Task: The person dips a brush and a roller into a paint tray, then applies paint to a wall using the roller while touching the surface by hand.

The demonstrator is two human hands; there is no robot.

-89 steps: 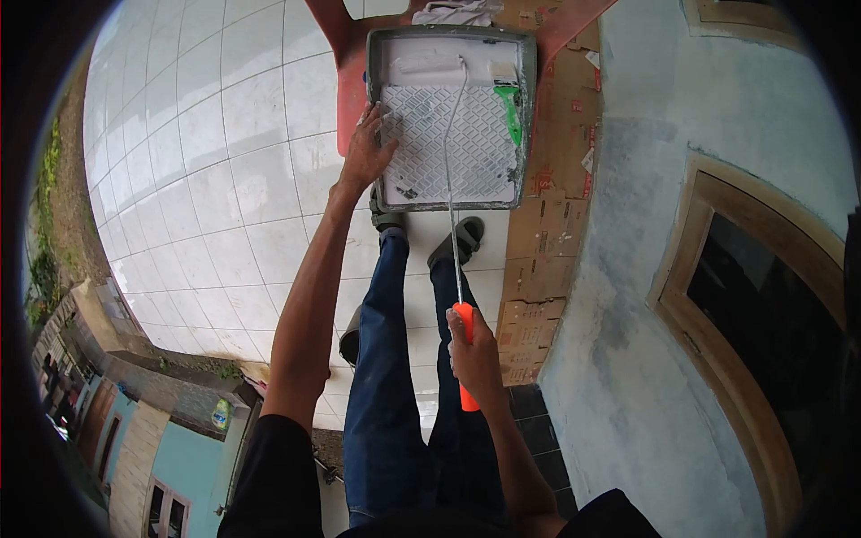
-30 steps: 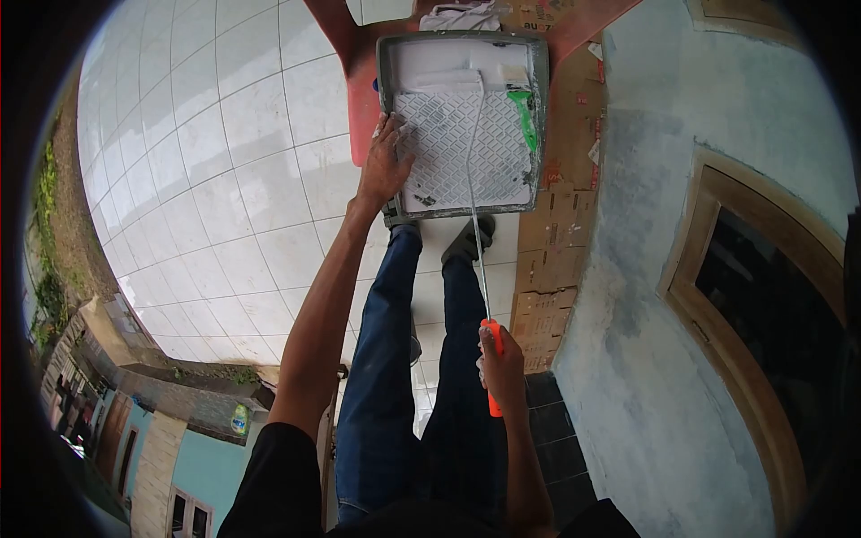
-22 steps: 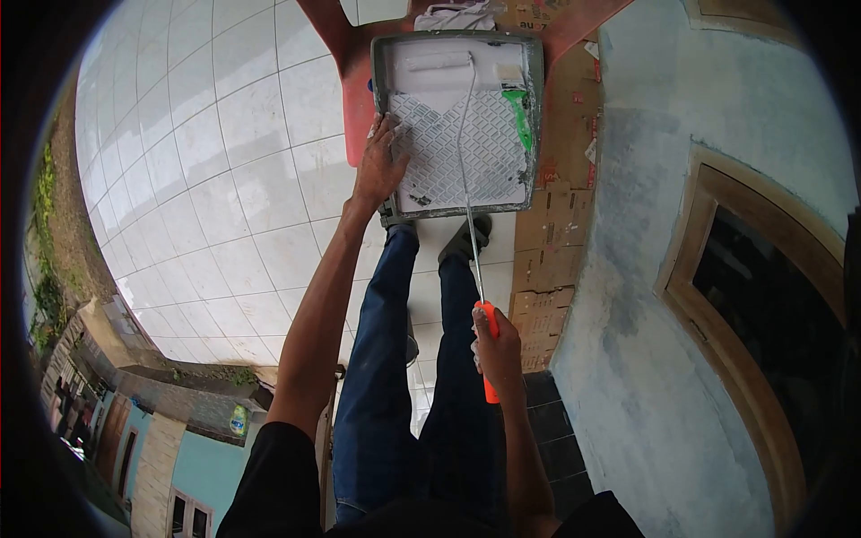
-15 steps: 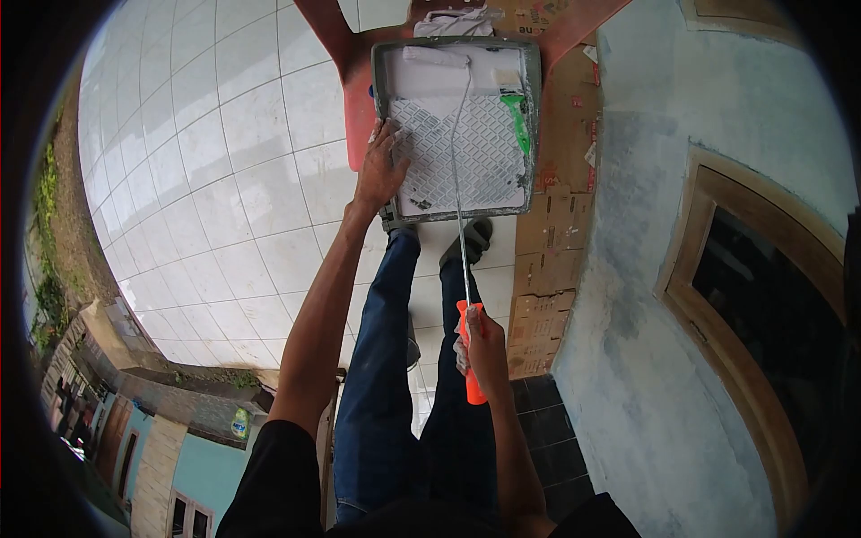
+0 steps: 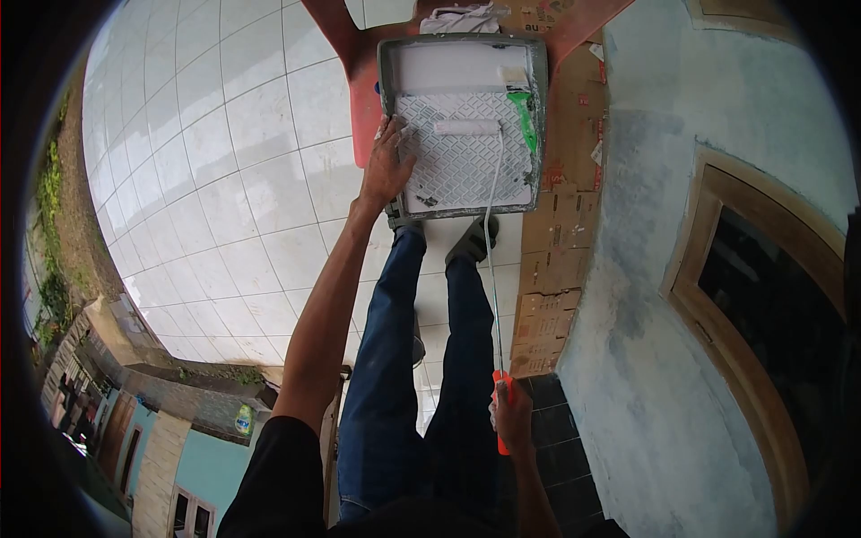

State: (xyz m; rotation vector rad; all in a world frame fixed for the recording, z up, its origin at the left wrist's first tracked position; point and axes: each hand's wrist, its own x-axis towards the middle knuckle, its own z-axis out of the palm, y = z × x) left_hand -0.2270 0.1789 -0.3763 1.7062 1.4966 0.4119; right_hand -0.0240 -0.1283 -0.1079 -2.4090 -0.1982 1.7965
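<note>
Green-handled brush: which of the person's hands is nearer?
Left. The left hand touches the left side of the tray, across from the brush; the right hand is farther back, gripping the orange handle.

The roller (image 5: pixel 467 127) has come out of the paint well (image 5: pixel 448 66) onto the ridged slope (image 5: pixel 453 172) — the right hand (image 5: pixel 513 414) and orange handle (image 5: pixel 503 445) drawn back, farther from the well.

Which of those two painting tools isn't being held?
The green-handled brush, lying at the right side of the tray. The orange-handled roller is in the right hand.
</note>
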